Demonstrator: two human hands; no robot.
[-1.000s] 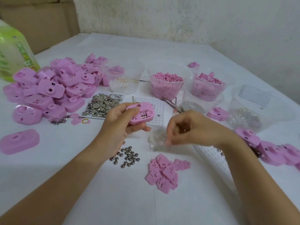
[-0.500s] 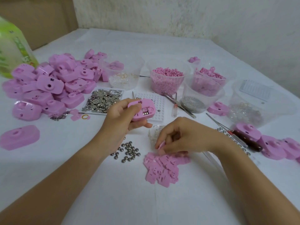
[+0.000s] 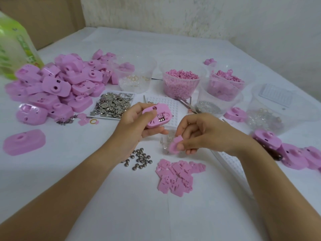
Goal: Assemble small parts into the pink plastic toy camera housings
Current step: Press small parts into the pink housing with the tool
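My left hand (image 3: 135,126) grips a pink toy camera housing (image 3: 157,115) above the table's middle, its open back with small metal cells facing me. Just to its right my right hand (image 3: 203,134) pinches a small flat pink cover piece (image 3: 174,146) between thumb and fingers, lifted off the table. Below it lies a pile of the same flat pink pieces (image 3: 177,176). Small round metal cells (image 3: 140,159) are scattered by my left wrist.
A heap of pink housings (image 3: 57,86) fills the left; more housings (image 3: 295,153) lie at right. A tray of metal contacts (image 3: 112,105), a white grid tray (image 3: 166,105), clear tubs of pink parts (image 3: 180,84), tweezers (image 3: 185,103) and a green bottle (image 3: 15,51) stand behind.
My right hand dropped to the pile of flat pink pieces, picked one up and has lifted it toward the housing. My left hand kept holding the housing.
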